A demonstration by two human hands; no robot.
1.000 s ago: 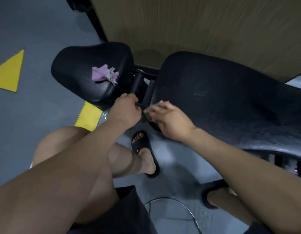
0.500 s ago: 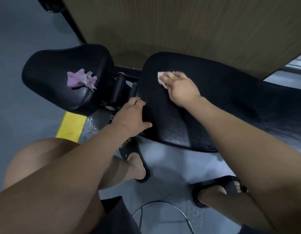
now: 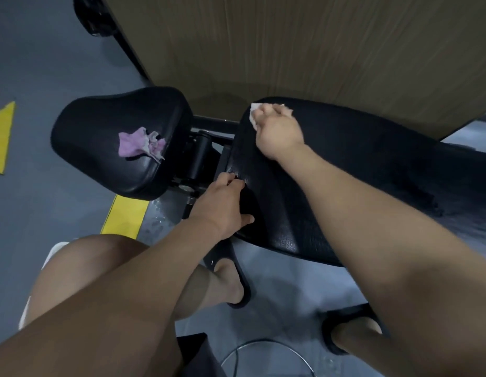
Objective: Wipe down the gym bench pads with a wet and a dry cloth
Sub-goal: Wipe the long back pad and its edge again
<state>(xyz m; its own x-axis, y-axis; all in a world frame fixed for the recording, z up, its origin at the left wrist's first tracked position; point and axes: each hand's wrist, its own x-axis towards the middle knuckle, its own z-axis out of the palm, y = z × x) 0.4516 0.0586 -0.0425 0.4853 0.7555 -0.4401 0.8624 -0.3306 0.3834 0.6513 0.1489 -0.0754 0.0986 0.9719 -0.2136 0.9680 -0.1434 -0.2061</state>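
right hand (image 3: pixel 278 131) flat on white cloth (image 3: pixel 254 108), pressing it at far-left corner of back pad (image 3: pixel 358 159). pad's long axis runs right from hand. left hand (image 3: pixel 222 205) grips pad's near-left edge. pink cloth (image 3: pixel 139 144) lies on seat pad (image 3: pixel 100 126), left.
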